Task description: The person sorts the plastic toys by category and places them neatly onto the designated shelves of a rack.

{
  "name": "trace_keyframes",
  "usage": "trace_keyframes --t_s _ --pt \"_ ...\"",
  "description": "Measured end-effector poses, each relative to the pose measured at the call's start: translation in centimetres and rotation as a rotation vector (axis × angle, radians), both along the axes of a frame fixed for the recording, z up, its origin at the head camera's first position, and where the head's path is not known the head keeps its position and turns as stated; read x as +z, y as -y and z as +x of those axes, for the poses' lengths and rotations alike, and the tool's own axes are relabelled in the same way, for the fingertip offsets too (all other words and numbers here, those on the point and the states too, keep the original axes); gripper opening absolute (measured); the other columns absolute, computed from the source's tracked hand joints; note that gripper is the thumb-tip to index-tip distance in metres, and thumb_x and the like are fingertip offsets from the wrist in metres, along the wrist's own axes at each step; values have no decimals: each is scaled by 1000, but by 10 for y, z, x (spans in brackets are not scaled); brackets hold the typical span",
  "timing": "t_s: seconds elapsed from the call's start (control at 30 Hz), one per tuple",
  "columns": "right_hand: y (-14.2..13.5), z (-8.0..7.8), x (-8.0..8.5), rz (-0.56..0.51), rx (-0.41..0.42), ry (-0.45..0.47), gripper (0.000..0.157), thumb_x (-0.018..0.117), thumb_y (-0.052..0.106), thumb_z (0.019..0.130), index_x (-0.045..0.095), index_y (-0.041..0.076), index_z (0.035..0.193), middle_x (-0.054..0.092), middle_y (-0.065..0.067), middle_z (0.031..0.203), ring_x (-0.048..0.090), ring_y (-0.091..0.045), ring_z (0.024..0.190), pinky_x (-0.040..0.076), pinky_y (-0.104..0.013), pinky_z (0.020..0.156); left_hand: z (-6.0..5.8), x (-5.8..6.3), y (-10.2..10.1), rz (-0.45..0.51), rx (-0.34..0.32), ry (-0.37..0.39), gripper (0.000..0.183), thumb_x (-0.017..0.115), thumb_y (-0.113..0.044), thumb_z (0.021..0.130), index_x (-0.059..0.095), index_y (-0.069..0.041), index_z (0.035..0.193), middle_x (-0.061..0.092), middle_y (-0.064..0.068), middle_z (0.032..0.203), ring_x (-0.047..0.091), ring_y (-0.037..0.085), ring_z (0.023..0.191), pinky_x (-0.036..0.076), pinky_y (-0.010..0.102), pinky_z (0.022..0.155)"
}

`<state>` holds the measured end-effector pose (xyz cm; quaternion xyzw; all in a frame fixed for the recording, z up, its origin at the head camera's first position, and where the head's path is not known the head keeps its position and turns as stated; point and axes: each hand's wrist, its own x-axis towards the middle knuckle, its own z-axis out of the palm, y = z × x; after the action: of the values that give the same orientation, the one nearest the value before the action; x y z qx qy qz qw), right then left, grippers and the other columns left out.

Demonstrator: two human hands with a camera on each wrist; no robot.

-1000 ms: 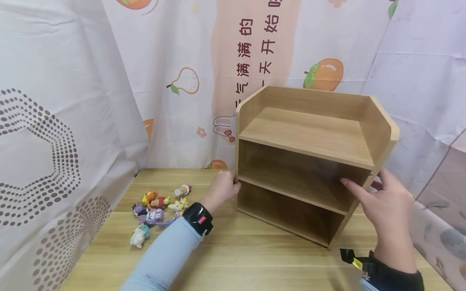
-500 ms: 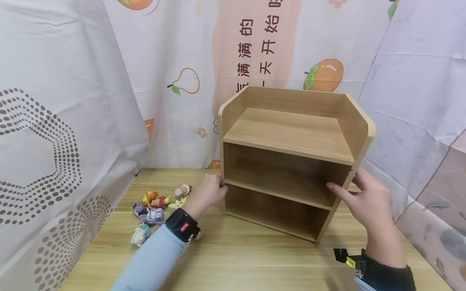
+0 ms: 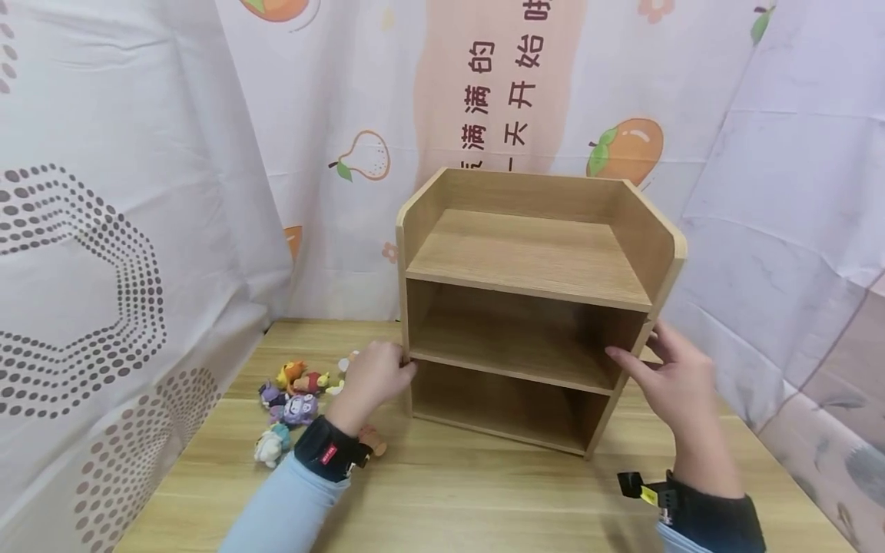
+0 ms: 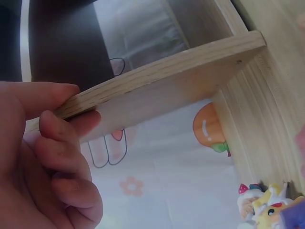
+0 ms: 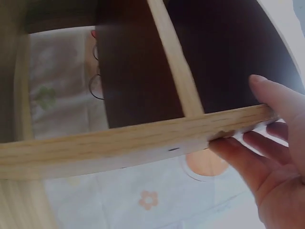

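Note:
A small wooden shelf (image 3: 528,253) with an upper tray and two compartments stands at an angle before me, its right side nearer. My left hand (image 3: 376,376) pinches the front edge of its left side panel, thumb on the inner face and fingers on the outer, as the left wrist view shows. On the opposite side panel (image 5: 119,145), my right hand (image 3: 681,380) grips with the thumb inside the middle compartment and the fingers outside. Both compartments hold nothing visible. Whether the base fully touches the table, I cannot tell.
Several small toy figures lie on the wooden table (image 3: 470,499) at the left, among them a purple one (image 3: 299,409) and a white and blue one (image 3: 272,445). A brown figure (image 3: 372,439) lies beside my left wrist. Printed curtains (image 3: 332,230) hang behind and at both sides.
The shelf has moved left across the table, with both hands holding its sides throughout. Its angle has turned slightly. A brown figure now shows beside the left wrist.

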<state>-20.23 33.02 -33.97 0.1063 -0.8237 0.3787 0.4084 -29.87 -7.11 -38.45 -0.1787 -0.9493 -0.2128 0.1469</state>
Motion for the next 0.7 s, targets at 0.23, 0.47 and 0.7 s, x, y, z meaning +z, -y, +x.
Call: trace_keyframes --t_s 0.23,0.47,0.7 --pt "7 -16 -9 -94 18 -25 74 87 -10 72 66 17 138 68 -18 126 60 10 107 50 -9 73 11 -1 12 -11 36 -30 42 72 -33 89 52 -17 56 47 -5 55 46 17 51 33 33 42" --pt "13 -28 -14 -175 75 8 68 84 -10 77 66 13 138 70 -7 124 63 4 108 52 -13 75 20 -1 22 1 42 -56 41 75 -32 88 53 -17 56 46 -6 53 45 18 50 32 33 43" --pt "17 -38 -14 -213 136 39 67 80 -8 82 63 18 141 68 -12 129 63 -3 114 52 -15 81 24 1 29 2 67 -18 41 75 -33 88 55 -17 56 50 -2 58 47 20 54 34 34 44"
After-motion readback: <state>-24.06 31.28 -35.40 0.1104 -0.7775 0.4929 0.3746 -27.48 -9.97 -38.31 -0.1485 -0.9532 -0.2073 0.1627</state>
